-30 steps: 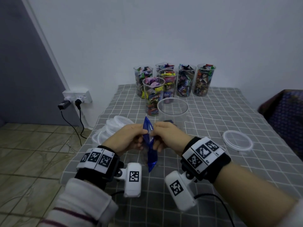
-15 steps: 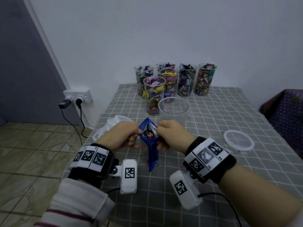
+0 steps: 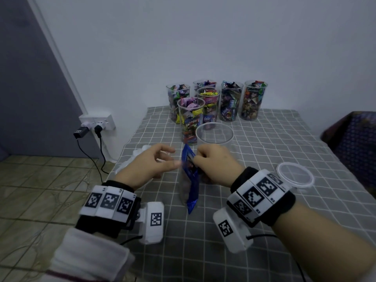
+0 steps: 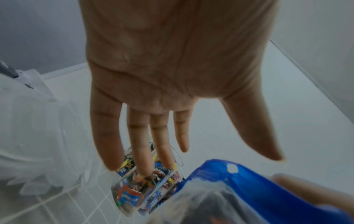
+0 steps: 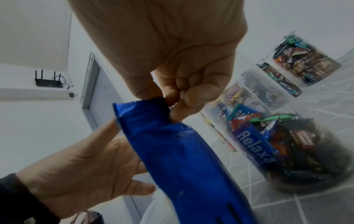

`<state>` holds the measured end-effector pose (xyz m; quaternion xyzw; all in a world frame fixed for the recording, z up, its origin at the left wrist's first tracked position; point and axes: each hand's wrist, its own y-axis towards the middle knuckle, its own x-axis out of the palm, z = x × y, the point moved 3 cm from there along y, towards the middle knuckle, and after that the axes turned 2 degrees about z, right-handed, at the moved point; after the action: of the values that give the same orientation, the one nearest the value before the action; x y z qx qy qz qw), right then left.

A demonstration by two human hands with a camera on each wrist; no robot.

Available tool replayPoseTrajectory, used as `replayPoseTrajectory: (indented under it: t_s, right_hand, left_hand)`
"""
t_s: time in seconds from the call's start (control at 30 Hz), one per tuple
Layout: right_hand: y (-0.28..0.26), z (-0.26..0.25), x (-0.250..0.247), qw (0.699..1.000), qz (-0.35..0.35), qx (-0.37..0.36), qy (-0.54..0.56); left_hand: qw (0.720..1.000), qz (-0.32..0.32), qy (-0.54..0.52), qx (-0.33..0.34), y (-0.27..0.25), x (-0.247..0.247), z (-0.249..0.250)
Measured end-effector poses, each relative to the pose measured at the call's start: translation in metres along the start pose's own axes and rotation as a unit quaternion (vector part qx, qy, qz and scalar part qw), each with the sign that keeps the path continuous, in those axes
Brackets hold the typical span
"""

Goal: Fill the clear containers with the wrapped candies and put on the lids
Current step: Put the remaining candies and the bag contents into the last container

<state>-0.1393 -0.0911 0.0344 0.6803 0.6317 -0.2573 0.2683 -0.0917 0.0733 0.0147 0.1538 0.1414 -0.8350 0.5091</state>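
Note:
A blue candy bag (image 3: 190,180) hangs upright over the table, and my right hand (image 3: 211,159) pinches its top edge (image 5: 153,112). My left hand (image 3: 150,165) is beside the bag with fingers spread and straight (image 4: 149,136), holding nothing. Just behind the bag stands a clear container (image 3: 214,137) with a few candies at its bottom. Several clear containers full of wrapped candies (image 3: 232,100) stand at the back of the table. One clear lid (image 3: 295,177) lies on the cloth to the right of my right wrist.
The table has a grey checked cloth (image 3: 264,139). A stack of clear lids (image 3: 134,157) sits at the left table edge behind my left hand. A wall socket with plugs and cables (image 3: 95,125) is at the left, over a tiled floor. A dark patterned seat (image 3: 354,143) is at the right.
Both hands were pulling the bag's top apart; my left hand has now let go and spread its fingers, while my right hand keeps hold of the bag.

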Motion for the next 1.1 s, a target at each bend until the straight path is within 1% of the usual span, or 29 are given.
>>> replayPoseTrajectory:
  t_s: [0.1, 0.13, 0.17, 0.27, 0.4, 0.57, 0.83, 0.9, 1.0, 1.1]
  right_hand:
    - [0.001, -0.001, -0.003, 1.000, 0.001, -0.007, -0.025]
    - [0.001, -0.002, -0.003, 1.000, 0.000, -0.008, -0.025]
    - [0.000, -0.003, -0.003, 1.000, -0.001, -0.009, -0.023]
    - [0.000, -0.003, -0.003, 1.000, 0.001, -0.007, -0.028]
    - [0.000, 0.001, -0.005, 1.000, 0.008, 0.001, -0.022]
    - [-0.001, 0.005, -0.011, 0.999, 0.020, 0.003, -0.031]
    - [-0.003, 0.005, -0.015, 1.000, 0.029, -0.011, 0.002]
    - [-0.005, 0.004, -0.016, 0.999, 0.023, -0.022, 0.032]
    - [-0.010, 0.000, -0.017, 0.994, -0.010, -0.023, 0.111]
    - [-0.016, -0.005, -0.019, 0.985, -0.033, -0.012, 0.170]
  left_hand:
    - [0.996, -0.083, 0.022, 0.008, 0.003, 0.012, -0.004]
    - [0.995, -0.098, 0.022, 0.018, 0.005, 0.017, -0.006]
    - [0.994, -0.103, 0.016, 0.027, 0.006, 0.023, -0.007]
    - [0.995, -0.092, -0.007, 0.042, 0.009, 0.032, -0.007]
    - [0.994, -0.092, 0.008, 0.056, 0.008, 0.036, -0.003]
    - [0.996, -0.047, -0.006, 0.071, 0.005, 0.031, -0.005]
    - [0.996, 0.036, -0.027, 0.083, 0.000, 0.020, -0.002]
    - [0.994, 0.052, -0.038, 0.090, -0.003, 0.013, 0.002]
    - [0.990, 0.079, -0.051, 0.108, -0.009, 0.000, 0.015]
    - [0.977, 0.133, -0.062, 0.152, -0.013, -0.018, 0.035]
